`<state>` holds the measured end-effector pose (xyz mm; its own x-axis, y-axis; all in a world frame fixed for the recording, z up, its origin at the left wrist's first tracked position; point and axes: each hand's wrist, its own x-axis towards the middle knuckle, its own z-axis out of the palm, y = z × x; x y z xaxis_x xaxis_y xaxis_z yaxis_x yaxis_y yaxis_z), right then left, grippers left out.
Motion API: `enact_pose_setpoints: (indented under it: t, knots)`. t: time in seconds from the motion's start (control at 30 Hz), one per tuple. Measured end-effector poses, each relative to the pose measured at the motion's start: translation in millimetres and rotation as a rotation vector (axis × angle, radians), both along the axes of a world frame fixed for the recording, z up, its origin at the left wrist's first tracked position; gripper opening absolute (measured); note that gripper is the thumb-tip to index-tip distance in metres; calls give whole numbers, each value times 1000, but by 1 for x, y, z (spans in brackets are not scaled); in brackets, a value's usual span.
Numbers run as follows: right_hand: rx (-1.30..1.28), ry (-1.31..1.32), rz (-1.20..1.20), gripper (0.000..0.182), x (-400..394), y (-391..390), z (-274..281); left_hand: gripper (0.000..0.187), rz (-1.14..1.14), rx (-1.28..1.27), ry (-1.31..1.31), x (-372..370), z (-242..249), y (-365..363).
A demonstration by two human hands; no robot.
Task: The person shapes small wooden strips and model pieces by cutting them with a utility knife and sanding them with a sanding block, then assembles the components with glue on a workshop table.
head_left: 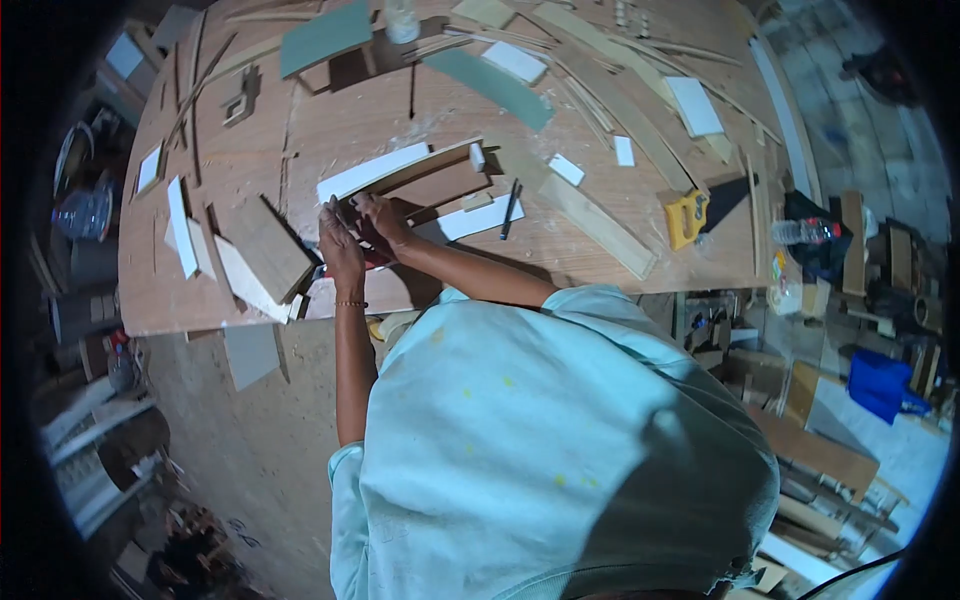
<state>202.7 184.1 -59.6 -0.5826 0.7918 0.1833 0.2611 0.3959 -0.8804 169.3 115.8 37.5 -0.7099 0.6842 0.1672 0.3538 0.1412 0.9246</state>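
My left hand [341, 238], with a beaded bracelet at its wrist, is at the near left end of a narrow open wooden box [430, 170]. Its fingers are pressed together and bent over something dark. Close beside it, my right hand [384, 218] has curled fingers at the same end of the box. What lies between the hands is hidden. Below them a red object [378, 259] partly shows. White strips [372, 172] lie along the box's far side, and a dark pencil-like tool [511, 208] rests to its right.
A yellow-handled saw [686, 220] lies at the table's right. A brown board [265, 250] and white pieces are on the left. A green-topped piece [326, 42], a clamp-like wooden tool [240, 97] and several wood strips are farther back. A bottle [805, 231] stands off the right edge.
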Motion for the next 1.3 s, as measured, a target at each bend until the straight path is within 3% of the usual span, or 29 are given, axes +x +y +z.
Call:
enact_pose_setpoints:
  t: [0.03,0.07,0.1,0.13,0.17,0.2,0.27,0.37,0.43,0.53,0.67,0.73,0.77,0.8,0.87,0.9,0.97,1.07,1.1,1.3]
  knots:
    - [-379,280,-20,25,-2,3,2,48,-48,-62,-70,4,3,3]
    - [-374,286,-43,25,7,7,2,47,-94,-126,-136,8,6,8]
    - [63,127,-50,25,19,9,0,47,-117,-128,-132,14,3,16]
    - [494,-45,-55,25,35,9,22,50,-156,-80,41,22,-5,25]
    - [506,-68,-99,29,49,11,44,53,-197,-30,214,31,-9,33]
    - [504,-71,-125,29,63,17,44,42,-258,-49,171,44,-1,40]
    - [252,-146,-52,25,84,33,43,41,-313,-27,196,68,0,58]
    - [351,-34,-337,23,98,58,2,41,-440,-22,296,102,7,78]
    - [293,-136,-407,25,126,67,-10,37,-528,9,293,124,9,90]
    - [274,123,-427,25,176,58,68,34,-618,26,306,146,9,100]
    - [88,0,-414,25,178,66,30,34,-680,-29,300,154,13,109]
    - [74,466,-575,22,151,81,-26,34,-692,-45,292,152,16,114]
    - [-269,506,-329,23,182,74,33,35,-679,-32,273,149,16,118]
    - [-270,504,-316,23,177,78,34,35,-666,-32,273,146,17,120]
    - [-398,787,-235,20,165,85,34,35,-630,-25,253,139,19,125]
    - [-401,786,-221,20,163,89,34,35,-616,-24,255,134,19,128]
    - [179,98,-377,16,164,100,46,34,-600,-19,267,126,20,136]
    - [-11,52,-469,13,162,109,82,33,-577,-30,268,117,24,150]
    - [220,-23,-523,15,160,118,89,33,-562,-41,264,116,26,156]
    - [57,45,-611,20,161,152,92,31,-542,-52,189,115,23,184]
